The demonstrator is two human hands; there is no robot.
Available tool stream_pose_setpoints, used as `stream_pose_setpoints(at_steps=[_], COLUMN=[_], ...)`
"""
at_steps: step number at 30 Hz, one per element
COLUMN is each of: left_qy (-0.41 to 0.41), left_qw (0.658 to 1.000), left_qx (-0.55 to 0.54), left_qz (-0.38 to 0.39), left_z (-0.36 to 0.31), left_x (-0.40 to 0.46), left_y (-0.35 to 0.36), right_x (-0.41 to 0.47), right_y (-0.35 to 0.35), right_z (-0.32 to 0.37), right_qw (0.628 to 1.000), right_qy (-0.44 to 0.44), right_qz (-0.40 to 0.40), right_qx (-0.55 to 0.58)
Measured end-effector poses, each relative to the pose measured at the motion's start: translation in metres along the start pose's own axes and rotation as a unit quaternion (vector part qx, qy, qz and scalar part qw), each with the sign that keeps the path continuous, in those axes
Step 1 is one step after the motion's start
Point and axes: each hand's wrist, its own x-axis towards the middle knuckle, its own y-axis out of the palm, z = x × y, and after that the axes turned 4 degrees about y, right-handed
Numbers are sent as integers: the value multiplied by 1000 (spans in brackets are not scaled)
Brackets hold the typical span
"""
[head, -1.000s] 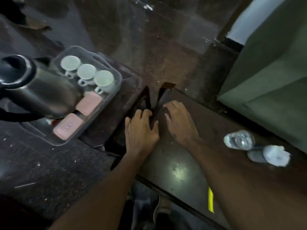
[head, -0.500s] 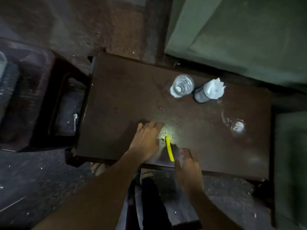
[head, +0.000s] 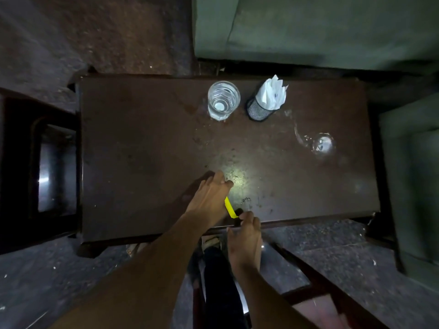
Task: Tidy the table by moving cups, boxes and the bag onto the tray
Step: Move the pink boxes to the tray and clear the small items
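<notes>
The tray, cups, boxes and bag are out of view. My left hand [head: 210, 198] lies flat on the dark brown table [head: 142, 150], fingers together, its edge against a thin yellow strip [head: 229, 207]. My right hand [head: 245, 236] sits at the table's near edge with its fingertips touching the strip's near end. Whether they pinch it is unclear. A clear glass of water [head: 223, 99] stands at the back of the table.
A black mesh holder [head: 259, 110] stuffed with white napkins stands right of the glass. A faint glassy shape [head: 320, 143] shows at the table's right. A green sofa [head: 308, 27] lies behind, a dark side table [head: 14, 162] to the left, and my legs below.
The view swung right, away from the tray with cups and pink boxes, onto this table. Both hands moved from the table's left end to the yellow strip at the near edge.
</notes>
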Motion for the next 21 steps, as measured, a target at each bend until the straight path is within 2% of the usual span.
stream_pose_setpoints(at_steps=[10, 13, 17, 21], left_qy=[-59, -81, -129, -179], left_qw=[995, 988, 967, 920], left_qx=[-78, -113, -150, -182], left_qz=[-6, -63, -163, -296], left_z=[11, 27, 65, 118], left_x=[-15, -25, -38, -64], left_y=[-3, -19, -67, -124], right_x=[26, 34, 49, 47], right_y=[3, -3, -1, 15], right_z=[21, 46, 120, 221], right_qw=[999, 998, 993, 977], right_qy=[8, -40, -91, -200], right_qz=[-40, -50, -64, -78], right_qx=[-19, -22, 40, 8])
